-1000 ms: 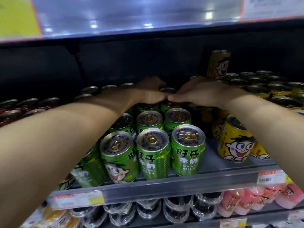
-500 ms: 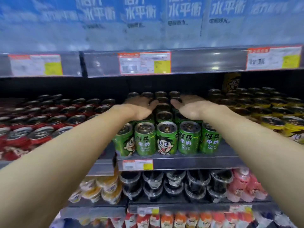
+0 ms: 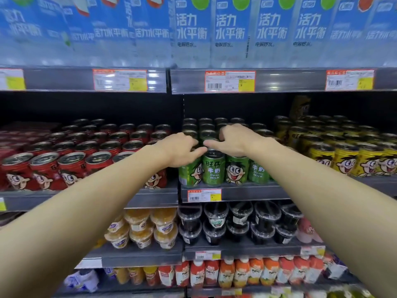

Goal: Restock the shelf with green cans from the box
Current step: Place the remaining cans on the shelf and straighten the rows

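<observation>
Head view: left hand (image 3: 179, 148) and right hand (image 3: 233, 138), fingers loosely curled, rest atop green cans (image 3: 213, 168), fingertips nearly meeting, gripping nothing

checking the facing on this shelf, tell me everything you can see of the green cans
The green cans stand upright in rows running back into the dark shelf bay, between red cans and yellow cans. They look like metal, with silver pull-tab tops and green labels showing a cartoon face and "Drink Milk". The left hand and right hand rest over the tops near the front rows.
</observation>
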